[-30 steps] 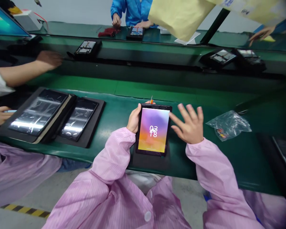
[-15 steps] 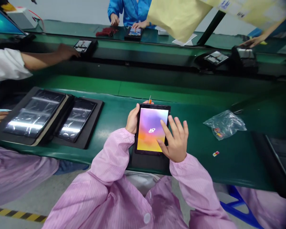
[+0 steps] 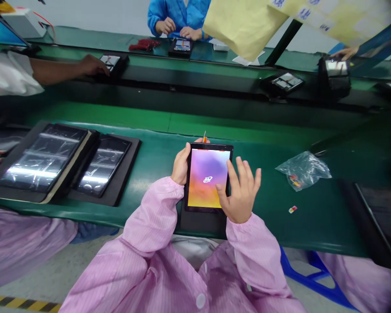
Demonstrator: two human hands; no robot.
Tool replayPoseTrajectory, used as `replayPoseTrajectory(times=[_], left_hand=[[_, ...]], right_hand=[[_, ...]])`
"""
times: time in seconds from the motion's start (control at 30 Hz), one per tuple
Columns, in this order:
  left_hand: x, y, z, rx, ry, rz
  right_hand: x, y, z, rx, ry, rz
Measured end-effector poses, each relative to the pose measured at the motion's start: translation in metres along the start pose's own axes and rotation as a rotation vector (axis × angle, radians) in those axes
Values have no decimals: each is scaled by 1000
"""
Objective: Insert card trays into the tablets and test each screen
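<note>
A black-framed tablet (image 3: 206, 191) is lit with a purple-to-yellow picture and a white logo, its lower end over a dark pad (image 3: 202, 223). My left hand (image 3: 181, 166) is wrapped round the tablet's left edge, the thumb along its side. At the tablet's top edge a small orange and white piece with a thin pin (image 3: 205, 138) sticks up by the left fingers; how it is held is hidden. With fingers spread, my right hand (image 3: 239, 191) hovers over the right part of the screen, holding nothing; whether a fingertip touches the glass I cannot tell.
Film-covered tablets (image 3: 44, 163) lie on dark pads at the left. A clear plastic bag (image 3: 304, 171) and a small red and yellow card (image 3: 293, 209) lie to the right. Behind runs a sunken line with devices (image 3: 286, 81); co-workers' hands (image 3: 94, 66) work there.
My right hand has shifted slightly right, its index finger moving off the screen's middle toward the right edge. A thin red strip now shows at the screen's top. Left hand keeps its hold.
</note>
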State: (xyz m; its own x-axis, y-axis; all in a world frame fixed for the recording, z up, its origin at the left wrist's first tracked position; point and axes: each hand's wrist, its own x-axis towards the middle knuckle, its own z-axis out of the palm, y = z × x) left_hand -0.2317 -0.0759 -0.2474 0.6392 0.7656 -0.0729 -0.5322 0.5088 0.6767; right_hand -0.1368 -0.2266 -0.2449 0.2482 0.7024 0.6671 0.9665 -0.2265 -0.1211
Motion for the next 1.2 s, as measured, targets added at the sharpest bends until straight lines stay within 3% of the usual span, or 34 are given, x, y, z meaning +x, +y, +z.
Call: replayPoseTrajectory(times=[0.17, 0.4, 0.63, 0.77, 1.03, 1.2], left_hand=[[0, 0, 0, 1, -12, 3], [1, 0, 0, -46, -3, -4], [0, 1, 1, 2, -18, 37], [0, 0, 2, -6, 8, 27], [0, 0, 1, 18, -16, 44], [-1, 1, 2, -2, -5, 32]], right_hand=[[-4, 1, -3, -12, -5, 29], [5, -32, 9, 11, -55, -112], [17, -41, 19, -13, -195, -95], [-1, -47, 17, -26, -273, -69], [-70, -65, -5, 3, -459, 2], [-85, -69, -11, 17, -485, 8]])
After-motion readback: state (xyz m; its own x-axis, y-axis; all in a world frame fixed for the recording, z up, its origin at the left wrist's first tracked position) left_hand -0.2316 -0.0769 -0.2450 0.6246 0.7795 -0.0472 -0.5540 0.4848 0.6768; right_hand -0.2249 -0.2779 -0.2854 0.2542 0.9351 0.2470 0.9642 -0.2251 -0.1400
